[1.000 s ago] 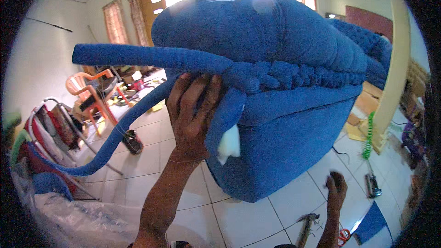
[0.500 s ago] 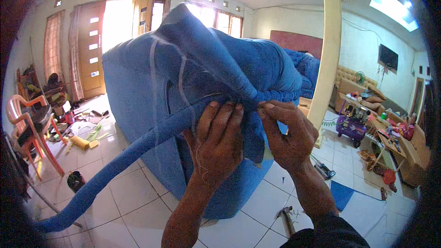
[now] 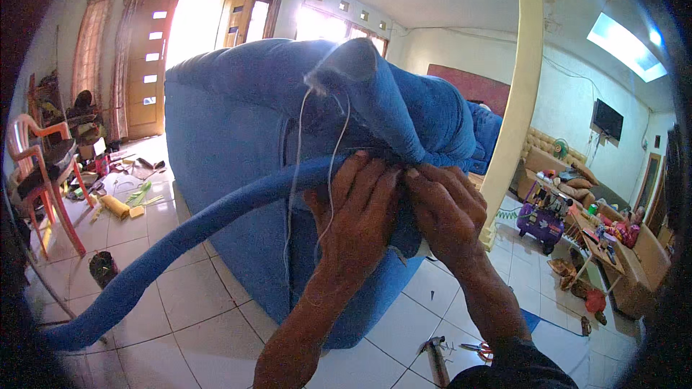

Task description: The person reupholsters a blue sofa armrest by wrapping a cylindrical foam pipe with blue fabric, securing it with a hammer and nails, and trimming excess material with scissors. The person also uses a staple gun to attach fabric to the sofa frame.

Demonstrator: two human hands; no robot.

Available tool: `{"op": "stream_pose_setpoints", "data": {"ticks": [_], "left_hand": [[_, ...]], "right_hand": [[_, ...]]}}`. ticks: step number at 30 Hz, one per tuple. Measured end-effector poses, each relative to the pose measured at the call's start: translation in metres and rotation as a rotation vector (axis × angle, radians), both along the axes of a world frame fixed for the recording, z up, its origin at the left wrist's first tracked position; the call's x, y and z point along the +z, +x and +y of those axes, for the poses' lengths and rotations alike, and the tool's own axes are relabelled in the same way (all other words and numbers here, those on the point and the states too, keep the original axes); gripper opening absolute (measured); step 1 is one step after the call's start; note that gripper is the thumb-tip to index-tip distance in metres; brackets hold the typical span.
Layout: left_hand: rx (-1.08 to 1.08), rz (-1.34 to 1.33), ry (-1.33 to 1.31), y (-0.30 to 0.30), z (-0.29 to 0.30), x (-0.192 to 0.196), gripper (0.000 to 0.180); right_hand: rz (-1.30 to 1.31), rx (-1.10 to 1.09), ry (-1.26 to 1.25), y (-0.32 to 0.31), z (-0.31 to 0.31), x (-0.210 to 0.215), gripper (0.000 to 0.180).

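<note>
As you bend over one blue upholstered seat (image 3: 216,122), its near corner sits mid-view, just past your hands. One orange plastic chair (image 3: 54,131) far left; one purple compressor (image 3: 540,225) on the tiled floor (image 3: 209,317), right. One long blue tube (image 3: 173,248) sweeps from lower left up to the seat's corner. One shorter blue tube (image 3: 393,104) tips upward above it, end raised. Your left hand (image 3: 357,212) is curled closed over the long blue tube's inner end; your right hand (image 3: 448,205), just beside, is closed narrow on gathered fabric (image 3: 441,157), fingertips partly hidden. One dark pot (image 3: 103,268), left. One hammer (image 3: 437,361), one pair of scissors (image 3: 485,351), near each other by your dark sleeve (image 3: 515,364). Two pale cords (image 3: 291,194) hang from the shorter blue tube's end, crossing before the long one.
</note>
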State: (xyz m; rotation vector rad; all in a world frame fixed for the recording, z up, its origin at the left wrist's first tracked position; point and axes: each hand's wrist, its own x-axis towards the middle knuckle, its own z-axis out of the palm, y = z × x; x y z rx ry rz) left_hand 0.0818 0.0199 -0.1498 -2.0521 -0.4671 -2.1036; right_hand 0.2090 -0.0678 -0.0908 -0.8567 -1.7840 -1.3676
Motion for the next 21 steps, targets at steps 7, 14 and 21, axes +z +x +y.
{"op": "stream_pose_setpoints", "data": {"ticks": [7, 14, 21], "left_hand": [[0.050, -0.168, 0.063, 0.006, -0.001, 0.012, 0.019], [0.164, -0.240, 0.100, 0.013, -0.003, 0.019, 0.018], [0.226, -0.236, 0.105, 0.012, -0.001, 0.018, 0.023]], "right_hand": [[0.168, 0.040, -0.054, -0.017, -0.005, 0.003, 0.025], [0.702, -0.177, -0.380, 0.116, -0.063, -0.167, 0.032], [1.077, -1.104, -1.556, 0.203, -0.215, -0.530, 0.049]]}}
